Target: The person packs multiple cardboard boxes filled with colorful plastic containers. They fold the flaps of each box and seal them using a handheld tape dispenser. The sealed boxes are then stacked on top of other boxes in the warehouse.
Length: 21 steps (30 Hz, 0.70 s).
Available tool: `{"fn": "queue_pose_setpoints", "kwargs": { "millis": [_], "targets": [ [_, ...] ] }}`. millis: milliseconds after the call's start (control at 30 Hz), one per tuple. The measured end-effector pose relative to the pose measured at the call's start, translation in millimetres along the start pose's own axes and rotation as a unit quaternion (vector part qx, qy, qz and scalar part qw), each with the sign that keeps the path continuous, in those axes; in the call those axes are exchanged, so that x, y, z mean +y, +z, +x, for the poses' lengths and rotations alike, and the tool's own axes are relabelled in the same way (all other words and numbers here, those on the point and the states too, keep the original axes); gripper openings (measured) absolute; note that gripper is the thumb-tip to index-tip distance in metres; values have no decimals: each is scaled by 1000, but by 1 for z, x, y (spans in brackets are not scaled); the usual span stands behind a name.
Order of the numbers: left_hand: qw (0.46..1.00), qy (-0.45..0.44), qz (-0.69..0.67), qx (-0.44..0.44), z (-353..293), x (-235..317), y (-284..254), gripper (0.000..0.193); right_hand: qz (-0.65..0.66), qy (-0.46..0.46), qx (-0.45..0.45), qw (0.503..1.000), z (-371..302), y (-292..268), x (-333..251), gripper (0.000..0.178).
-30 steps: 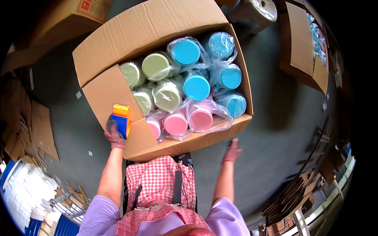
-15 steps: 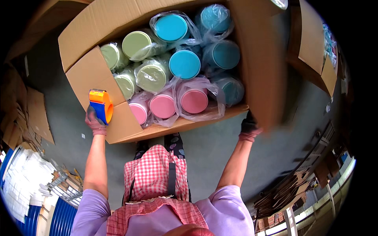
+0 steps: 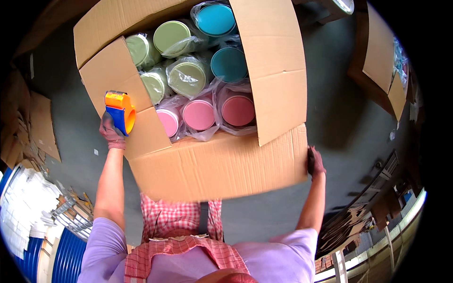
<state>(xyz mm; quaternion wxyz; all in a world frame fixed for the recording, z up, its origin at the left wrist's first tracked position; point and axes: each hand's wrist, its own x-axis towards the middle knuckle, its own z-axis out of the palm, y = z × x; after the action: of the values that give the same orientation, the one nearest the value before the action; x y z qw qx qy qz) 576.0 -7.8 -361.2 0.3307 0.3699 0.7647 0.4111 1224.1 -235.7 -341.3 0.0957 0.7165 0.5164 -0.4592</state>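
Observation:
A large cardboard box (image 3: 217, 165) stands on the floor before me, filled with several plastic-wrapped round containers with green (image 3: 188, 75), blue (image 3: 229, 63) and pink (image 3: 198, 114) lids. My left hand (image 3: 111, 133), gloved, holds an orange and blue tape dispenser (image 3: 120, 111) against the box's left flap (image 3: 118, 89). My right hand (image 3: 315, 161), also gloved, grips the right edge of the near flap, which is raised toward me. The right flap (image 3: 273, 66) is folded over the containers and hides some of them.
Another open cardboard box (image 3: 380, 66) stands at the right. Flattened cardboard pieces (image 3: 28, 127) lie at the left on the grey floor (image 3: 339, 122). White sheets and blue bins (image 3: 28, 226) sit at lower left. Shelving with cardboard (image 3: 373, 221) is at lower right.
The right flap has been folded over the containers. My right hand moved from that flap to the near flap and lifted it. My left hand with the dispenser stayed at the left flap.

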Motion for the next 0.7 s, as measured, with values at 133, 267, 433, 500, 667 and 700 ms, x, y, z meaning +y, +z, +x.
{"fn": "queue_pose_setpoints", "kwargs": {
  "millis": [133,267,433,500,667,700],
  "targets": [
    [999,20,33,26,-2,5,-9,39,787,135,-42,600,-40,-58,-103,42],
    [998,16,52,13,12,42,-2,32,913,-55,-48,402,-5,-46,-195,22],
    [995,-1,-99,-8,46,151,2,22,932,-149,-20,331,84,-48,-268,25],
    [988,56,-129,-57,37,205,27,20,918,-104,-82,373,140,-43,-230,27],
    [979,38,-201,-3,69,210,-1,18,891,87,21,446,148,-51,-253,29],
    [973,57,-220,37,90,186,-17,17,902,-6,-53,428,153,-48,-240,29]
  ]
}}
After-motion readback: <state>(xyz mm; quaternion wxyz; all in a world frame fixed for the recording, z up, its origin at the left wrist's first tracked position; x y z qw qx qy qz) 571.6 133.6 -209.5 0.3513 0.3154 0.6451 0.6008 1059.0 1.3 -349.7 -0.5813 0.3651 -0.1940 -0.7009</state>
